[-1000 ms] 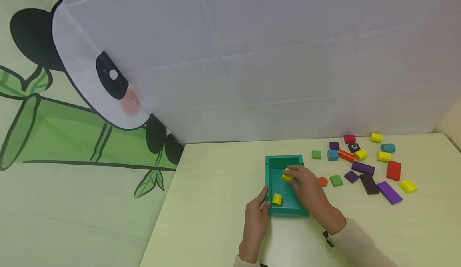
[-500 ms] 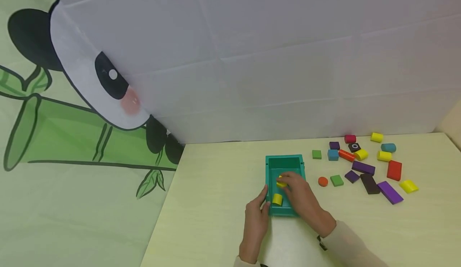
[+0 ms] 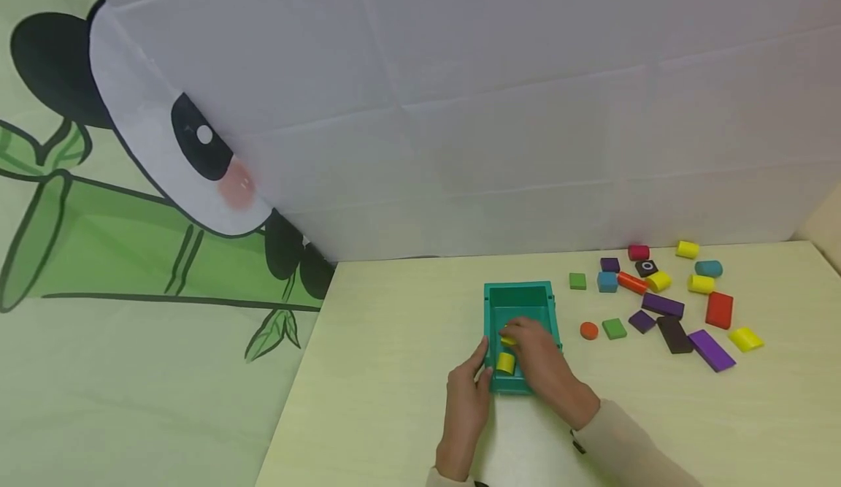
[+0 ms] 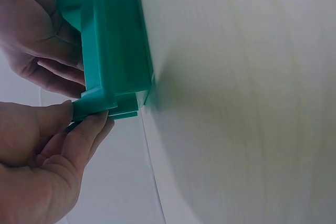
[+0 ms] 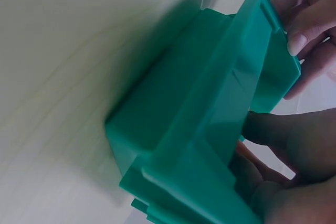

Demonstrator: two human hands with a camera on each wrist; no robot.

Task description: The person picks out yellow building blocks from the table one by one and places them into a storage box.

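So the yellow block [image 3: 508, 341] is inside the green tray [image 3: 487, 304], toward the near left part, just on the far side of a second yellow block [image 3: 505, 363] lying in there too. Right hand [image 3: 540, 361] reaches over the tray from the right, thumb and fingers pinched on that first block, mostly covering it; can't tell if it touches the tray floor. Left hand [image 3: 468, 399] has the tray's left wall, thumb on the rim and fingers curled under it, so a snug pinch with little gap.

Just right of the tray there's an orange disc [image 3: 588, 331] and a green square [image 3: 614, 328]. Farther right is a loose scatter: blue cube [image 3: 607, 282], black plank [image 3: 674, 335], purple bar [image 3: 712, 350], red block [image 3: 719, 310] and more. All on a pale table [image 3: 381, 370], with a white cloth [image 3: 460, 144] behind.
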